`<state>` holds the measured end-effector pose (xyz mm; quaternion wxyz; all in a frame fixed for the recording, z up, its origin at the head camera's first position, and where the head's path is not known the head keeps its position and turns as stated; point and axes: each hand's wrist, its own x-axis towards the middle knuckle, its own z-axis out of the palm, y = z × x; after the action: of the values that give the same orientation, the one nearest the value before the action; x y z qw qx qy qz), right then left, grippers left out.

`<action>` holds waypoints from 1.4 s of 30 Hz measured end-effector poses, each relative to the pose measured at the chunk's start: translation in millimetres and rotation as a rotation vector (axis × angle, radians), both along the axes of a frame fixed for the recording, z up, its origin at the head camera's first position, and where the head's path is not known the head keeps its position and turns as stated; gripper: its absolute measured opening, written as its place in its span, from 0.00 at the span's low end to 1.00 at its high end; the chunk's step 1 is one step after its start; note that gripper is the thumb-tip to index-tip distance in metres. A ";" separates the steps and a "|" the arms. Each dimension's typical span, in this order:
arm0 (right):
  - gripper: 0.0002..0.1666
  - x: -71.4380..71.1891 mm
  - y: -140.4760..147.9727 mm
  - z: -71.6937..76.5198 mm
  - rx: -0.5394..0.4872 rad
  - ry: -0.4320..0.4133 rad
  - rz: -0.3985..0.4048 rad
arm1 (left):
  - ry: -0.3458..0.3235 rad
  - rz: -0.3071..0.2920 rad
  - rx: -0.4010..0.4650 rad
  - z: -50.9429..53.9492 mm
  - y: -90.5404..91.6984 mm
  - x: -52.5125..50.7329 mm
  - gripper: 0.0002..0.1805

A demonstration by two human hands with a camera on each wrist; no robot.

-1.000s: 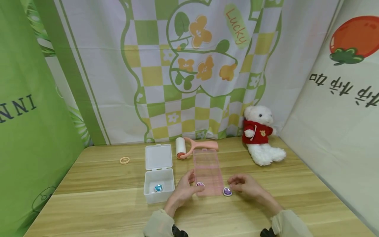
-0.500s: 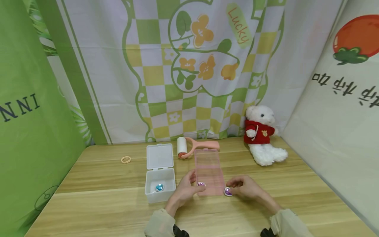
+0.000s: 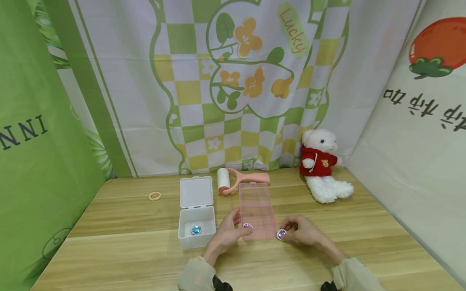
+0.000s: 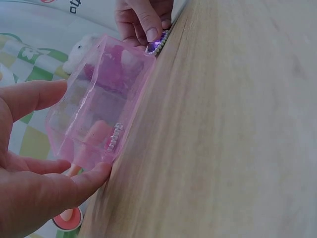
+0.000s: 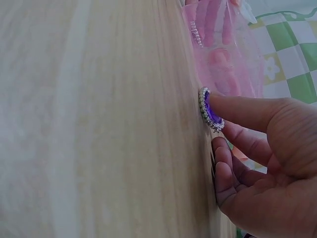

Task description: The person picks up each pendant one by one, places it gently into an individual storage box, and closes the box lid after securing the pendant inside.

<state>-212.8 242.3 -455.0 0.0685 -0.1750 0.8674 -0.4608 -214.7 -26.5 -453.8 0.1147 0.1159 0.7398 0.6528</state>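
Note:
A clear pink rectangular box (image 3: 257, 210) lies on the wooden table, with a pink-purple gem (image 3: 247, 226) trimmed in silvery beads inside its near left part. My left hand (image 3: 226, 231) is at the box's left side, fingers fairly straight, a fingertip touching its lower edge in the left wrist view. Just right of the box, my right hand (image 3: 303, 231) pinches a purple gem (image 3: 281, 234) with a beaded rim between thumb and index finger. The right wrist view shows this gem (image 5: 212, 110) tilted up at the tabletop; whether it still touches the wood I cannot tell.
Left of the box stands an open white container (image 3: 196, 241) holding a blue gem (image 3: 196, 230). A lint roller (image 3: 251, 178) lies behind the pink box. A small tan ring (image 3: 154, 196) is at far left, and a white teddy bear (image 3: 320, 161) in red sits back right.
My right fingers have closed on the purple gem beside the box and tilted it up. My left hand keeps its place by the box. The head view has shifted slightly.

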 end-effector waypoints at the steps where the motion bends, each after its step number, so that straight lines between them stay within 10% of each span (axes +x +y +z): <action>1: 0.15 0.2 0.1 0.3 0.002 0.003 0.000 | 0.004 -0.002 0.000 0.0 0.2 -0.3 0.46; 15: 0.15 5.5 1.1 9.0 -0.084 -0.097 -0.063 | 0.005 -0.006 0.002 -1.6 -0.5 -0.8 0.46; 27: 0.24 -1.2 -10.1 31.8 -0.367 -0.240 -0.197 | -0.001 -0.005 0.016 -0.2 -0.4 -0.4 0.47; 42: 0.24 -10.5 -22.5 55.8 -0.499 -0.271 -0.171 | -0.003 -0.017 0.002 0.6 -0.2 -0.5 0.47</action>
<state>-223.3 219.8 -399.2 0.0995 -0.0496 0.7217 -0.6832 -215.2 -26.7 -453.1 0.1211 0.1213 0.7379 0.6528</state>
